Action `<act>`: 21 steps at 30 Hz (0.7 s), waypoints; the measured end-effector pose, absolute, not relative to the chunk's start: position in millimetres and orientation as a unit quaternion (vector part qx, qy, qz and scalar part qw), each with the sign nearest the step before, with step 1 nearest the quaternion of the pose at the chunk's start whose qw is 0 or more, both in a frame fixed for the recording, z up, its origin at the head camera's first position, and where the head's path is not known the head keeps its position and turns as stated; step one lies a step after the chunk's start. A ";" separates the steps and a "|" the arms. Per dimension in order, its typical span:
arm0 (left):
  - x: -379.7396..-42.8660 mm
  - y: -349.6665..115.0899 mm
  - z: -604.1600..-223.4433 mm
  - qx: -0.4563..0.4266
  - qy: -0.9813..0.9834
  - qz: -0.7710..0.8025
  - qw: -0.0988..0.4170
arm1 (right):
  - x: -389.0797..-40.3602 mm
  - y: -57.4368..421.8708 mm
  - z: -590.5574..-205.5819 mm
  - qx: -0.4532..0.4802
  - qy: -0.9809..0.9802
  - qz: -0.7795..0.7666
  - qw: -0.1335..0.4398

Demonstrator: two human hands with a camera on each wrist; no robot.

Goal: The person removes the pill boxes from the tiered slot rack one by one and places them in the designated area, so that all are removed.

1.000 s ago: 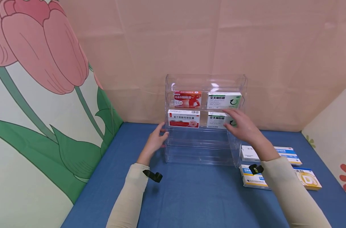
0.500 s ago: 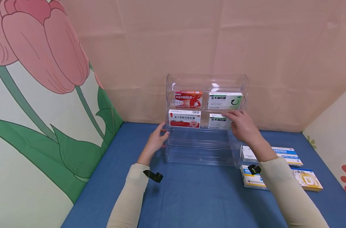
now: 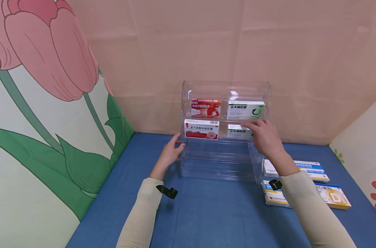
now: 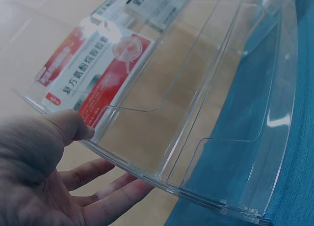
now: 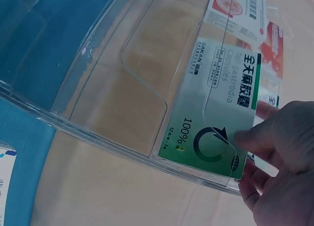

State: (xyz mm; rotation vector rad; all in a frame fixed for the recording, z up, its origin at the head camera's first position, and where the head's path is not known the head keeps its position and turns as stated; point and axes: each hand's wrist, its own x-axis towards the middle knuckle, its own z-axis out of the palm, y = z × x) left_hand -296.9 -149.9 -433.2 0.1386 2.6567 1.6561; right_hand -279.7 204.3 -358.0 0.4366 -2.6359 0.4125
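Observation:
A clear acrylic display rack [image 3: 215,168] stands on the blue table. On its second tier from the top, my right hand [image 3: 267,137] holds a white-and-green medicine box [image 3: 237,132] at its right end. The right wrist view shows the thumb on the front face of this medicine box [image 5: 216,108], which sits behind the tier's clear front lip; some fingers are hidden behind it. My left hand [image 3: 167,153] touches the rack's left side. In the left wrist view its thumb is at the front edge, with the fingers loosely extended along the outer side.
Beside the held box sits a white-and-red medicine box [image 3: 201,130]. Above are a red box [image 3: 205,108] and another white-and-green box [image 3: 246,110]. Several boxes, including a yellow-and-white one [image 3: 333,196], lie on the table right of the rack, partly under my right forearm.
The medicine box in my right hand has sunk slightly lower into its tier. My right hand has shifted, its fingers now over the box's top right. The left hand stays at the rack's side.

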 end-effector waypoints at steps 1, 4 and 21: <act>-296.8 -149.9 -433.3 0.045 0.848 0.528 0.004 | -279.5 204.3 -358.1 0.163 -0.949 0.150 0.224; -296.8 -150.2 -433.3 0.045 0.849 0.526 0.003 | -279.2 204.9 -358.4 0.176 -0.941 0.153 0.244; -296.0 -150.5 -432.3 0.044 0.850 0.525 0.006 | -263.7 208.0 -337.2 0.205 -0.904 0.214 0.308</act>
